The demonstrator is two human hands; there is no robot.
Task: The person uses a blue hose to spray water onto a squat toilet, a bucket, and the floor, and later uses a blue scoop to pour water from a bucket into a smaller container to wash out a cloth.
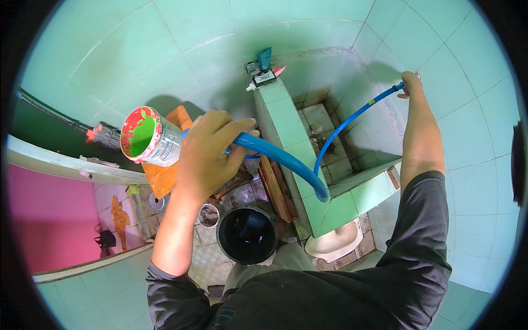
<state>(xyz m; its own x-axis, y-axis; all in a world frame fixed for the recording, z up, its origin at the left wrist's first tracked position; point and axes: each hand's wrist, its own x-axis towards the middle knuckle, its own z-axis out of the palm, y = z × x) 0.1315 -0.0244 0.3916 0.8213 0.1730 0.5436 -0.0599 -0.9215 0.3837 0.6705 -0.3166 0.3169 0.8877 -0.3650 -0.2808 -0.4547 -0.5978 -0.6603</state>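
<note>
A blue hose (280,158) arcs across the tiled basin wall, from my left hand to the right-hand wall. My left hand (212,151) is closed around it, with a stretch bending out to the right and doubling back. Out at the far right, my right hand (410,85) grips the hose's other end at the wall. A bit of metal shows beside its fingers, perhaps a tap, mostly hidden. Just left of my left hand, a white pail (168,146) with a red-smeared rim and green inside sits on an orange wooden surface (158,180).
Below stand a black bucket (247,235) holding dark liquid and a small white pail (209,215). A squat toilet (335,242) lies right of them. Tubes and a small dark box (264,77) rest on the basin ledge (286,115). Wooden boards (275,190) lean against the basin.
</note>
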